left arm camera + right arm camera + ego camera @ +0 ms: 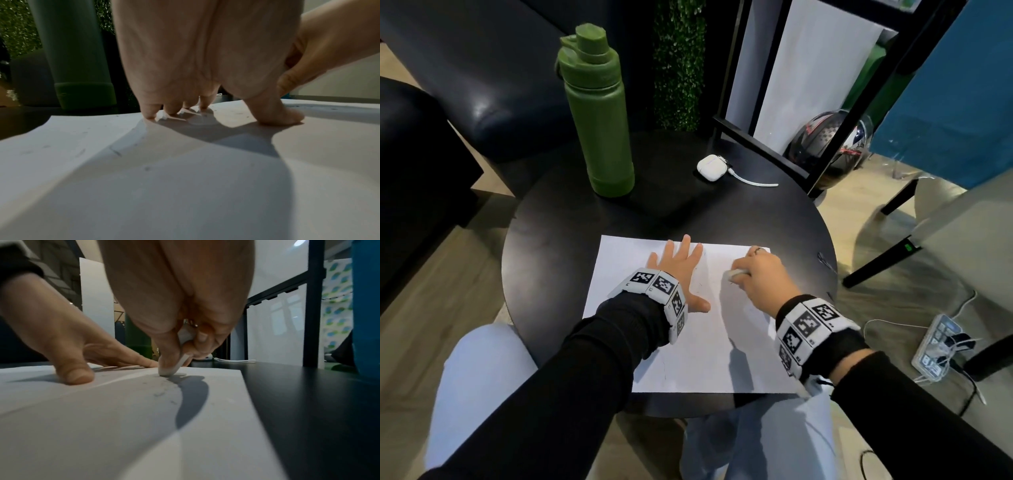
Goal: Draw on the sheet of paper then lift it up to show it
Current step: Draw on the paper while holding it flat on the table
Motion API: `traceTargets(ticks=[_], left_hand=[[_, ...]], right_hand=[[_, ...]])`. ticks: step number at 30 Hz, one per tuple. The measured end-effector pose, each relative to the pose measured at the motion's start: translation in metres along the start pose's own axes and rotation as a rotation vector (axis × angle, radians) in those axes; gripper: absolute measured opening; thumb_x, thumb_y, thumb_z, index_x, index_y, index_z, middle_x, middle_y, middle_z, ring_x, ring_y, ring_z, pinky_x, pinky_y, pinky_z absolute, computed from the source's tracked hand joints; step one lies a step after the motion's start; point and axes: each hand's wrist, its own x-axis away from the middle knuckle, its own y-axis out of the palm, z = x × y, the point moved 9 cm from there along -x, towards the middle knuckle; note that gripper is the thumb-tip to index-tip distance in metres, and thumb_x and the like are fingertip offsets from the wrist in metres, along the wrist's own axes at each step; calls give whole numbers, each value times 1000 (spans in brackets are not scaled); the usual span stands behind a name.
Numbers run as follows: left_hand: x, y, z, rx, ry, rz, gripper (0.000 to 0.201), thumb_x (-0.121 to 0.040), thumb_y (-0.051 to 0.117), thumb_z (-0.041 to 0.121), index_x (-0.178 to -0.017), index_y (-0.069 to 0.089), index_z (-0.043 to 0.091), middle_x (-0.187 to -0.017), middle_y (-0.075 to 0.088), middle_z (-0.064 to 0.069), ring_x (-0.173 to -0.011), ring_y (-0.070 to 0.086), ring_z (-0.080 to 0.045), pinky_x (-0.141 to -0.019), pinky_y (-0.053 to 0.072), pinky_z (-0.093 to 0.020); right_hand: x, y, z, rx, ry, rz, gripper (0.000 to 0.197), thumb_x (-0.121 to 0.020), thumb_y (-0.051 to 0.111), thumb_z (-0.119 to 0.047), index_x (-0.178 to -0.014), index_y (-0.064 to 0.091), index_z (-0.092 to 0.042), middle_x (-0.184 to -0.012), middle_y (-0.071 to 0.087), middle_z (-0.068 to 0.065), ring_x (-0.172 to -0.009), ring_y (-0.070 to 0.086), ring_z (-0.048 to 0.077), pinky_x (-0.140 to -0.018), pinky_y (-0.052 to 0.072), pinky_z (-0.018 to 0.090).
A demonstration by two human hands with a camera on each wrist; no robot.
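Observation:
A white sheet of paper (709, 342) lies on the round black table (571, 240), with faint grey smudges (162, 392) on it. My left hand (678, 270) lies flat on the sheet's upper middle, fingers spread and straight, pressing it down (185, 65). My right hand (753, 270) sits near the sheet's upper right corner and pinches a small white eraser-like block (174, 366). The block's tip touches the paper. I cannot make out any drawing beyond the smudges.
A tall green bottle (599, 116) stands at the table's back left. A white earbuds case (710, 167) with a cable lies at the back. A small dark item (825, 262) lies at the table's right edge. A power strip (938, 342) is on the floor.

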Motion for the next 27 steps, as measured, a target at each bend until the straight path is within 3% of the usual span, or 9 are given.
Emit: traceTargets(ticks=[3, 6, 9, 12, 15, 18, 22, 24, 27], left_hand=[[-1, -1, 1, 8, 2, 28, 101, -83, 63, 48, -151, -8, 22, -158, -16, -1, -146, -8, -28, -116, 6, -48], [-2, -2, 2, 8, 2, 47, 94, -86, 61, 38, -151, -5, 23, -159, -14, -1, -146, -5, -29, -117, 8, -49], [0, 0, 2, 3, 10, 25, 105, -80, 64, 51, -151, -7, 21, -159, -15, -1, -146, -7, -29, -116, 7, -49], [0, 0, 2, -31, 7, 3, 108, -80, 63, 57, -151, -10, 21, -158, -17, -1, -146, -8, -29, -116, 6, -49], [-1, -2, 3, -17, 4, 30, 104, -81, 64, 51, -151, -7, 21, -159, -14, -1, -146, -6, -29, -116, 8, -49], [-1, -2, 3, -8, 0, 50, 94, -87, 62, 34, -151, -5, 22, -159, -12, -2, -146, -4, -29, -116, 9, -49], [1, 1, 2, -3, 14, 19, 105, -81, 63, 53, -151, -8, 21, -159, -15, -1, -146, -7, -28, -116, 6, -48], [1, 1, 1, -20, 9, 10, 107, -80, 63, 56, -151, -10, 21, -158, -16, -1, -147, -8, -29, -116, 6, -49], [-1, 1, 1, -15, 3, 14, 106, -81, 63, 53, -151, -9, 21, -158, -16, -1, -146, -8, -29, -116, 6, -49]], right_hand=[[1, 13, -32, 2, -84, -20, 20, -91, 49, -5, -99, 67, -3, -97, 44, 8, -88, 47, 22, -81, 41, 29], [3, 23, -50, -6, -134, -32, 19, -90, 49, -3, -97, 65, 0, -104, 51, 13, -99, 56, 29, -88, 42, 33], [5, 18, -27, 53, -103, -89, 19, -93, 47, -9, -87, 63, -2, -99, 46, 11, -98, 57, 31, -84, 46, 36], [6, 5, -2, 118, -22, -81, 31, -91, 44, -2, -62, 45, -14, -93, 36, 4, -85, 50, 25, -69, 40, 31], [4, 10, -27, 97, -89, -57, 20, -91, 46, -3, -83, 64, -9, -96, 39, 7, -88, 50, 25, -75, 40, 29], [7, 22, -52, 24, -146, -35, 19, -90, 47, -5, -93, 65, 1, -92, 36, 4, -83, 43, 20, -75, 36, 29], [8, 11, -21, 90, -35, -10, 20, -93, 45, -7, -92, 64, 1, -93, 33, 3, -79, 42, 21, -71, 40, 30], [9, 1, -5, 107, 54, -1, 20, -92, 45, -5, -93, 64, 2, -91, 34, 3, -78, 43, 25, -66, 34, 28], [8, -3, -9, -51, 143, 33, 20, -86, 51, -6, -95, 68, -2, -90, 55, 5, -92, 57, 29, -71, 40, 26]])
